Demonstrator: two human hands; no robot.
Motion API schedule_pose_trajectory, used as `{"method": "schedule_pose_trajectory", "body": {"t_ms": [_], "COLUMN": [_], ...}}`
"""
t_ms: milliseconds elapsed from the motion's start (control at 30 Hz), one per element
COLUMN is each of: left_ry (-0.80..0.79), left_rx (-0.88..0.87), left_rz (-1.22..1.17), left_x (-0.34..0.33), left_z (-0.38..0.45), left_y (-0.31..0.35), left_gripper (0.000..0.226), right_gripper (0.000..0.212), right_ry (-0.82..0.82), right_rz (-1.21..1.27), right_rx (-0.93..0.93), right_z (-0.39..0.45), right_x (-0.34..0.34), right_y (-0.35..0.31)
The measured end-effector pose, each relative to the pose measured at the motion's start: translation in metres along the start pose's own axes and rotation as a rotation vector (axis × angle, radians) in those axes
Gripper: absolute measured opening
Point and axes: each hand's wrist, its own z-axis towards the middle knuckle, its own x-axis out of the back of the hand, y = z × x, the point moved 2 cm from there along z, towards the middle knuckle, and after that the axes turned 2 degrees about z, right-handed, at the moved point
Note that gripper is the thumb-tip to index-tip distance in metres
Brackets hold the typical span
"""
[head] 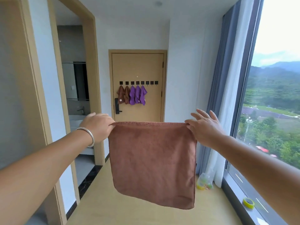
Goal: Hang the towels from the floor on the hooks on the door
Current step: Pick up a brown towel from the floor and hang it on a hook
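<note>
A brown towel (152, 161) hangs spread out in front of me, held by its two top corners. My left hand (97, 125) pinches the left corner and my right hand (204, 127) pinches the right corner, its other fingers spread. Far ahead stands the wooden door (138, 65) with a row of black hooks (138, 82). Two brown towels (123, 96) and three purple towels (138, 96) hang from the left hooks. The three rightmost hooks (152, 82) carry nothing.
A doorway to a bathroom (76, 95) opens on the left. On the right are a tall window (276, 95) with curtains (224, 95), a tape roll (248, 203) on the sill and a plastic bag (204, 182) on the floor. A black lock handle (117, 106) sits on the door.
</note>
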Motion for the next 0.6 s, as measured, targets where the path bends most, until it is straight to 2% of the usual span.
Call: {"method": "schedule_pose_trajectory", "body": {"t_ms": [267,600], "left_ry": [0.071,0.036], "left_rx": [0.105,0.181], "left_rz": [0.038,0.071], "left_x": [0.043,0.031], "left_z": [0.022,0.02], "left_y": [-0.035,-0.093], "left_gripper": [0.041,0.043], "right_gripper": [0.038,0.037], "right_ry": [0.077,0.101], "right_rz": [0.018,0.004], "right_rx": [-0.053,-0.018], "right_z": [0.037,0.059], "right_x": [0.043,0.045], "right_y": [-0.025,-0.077]}}
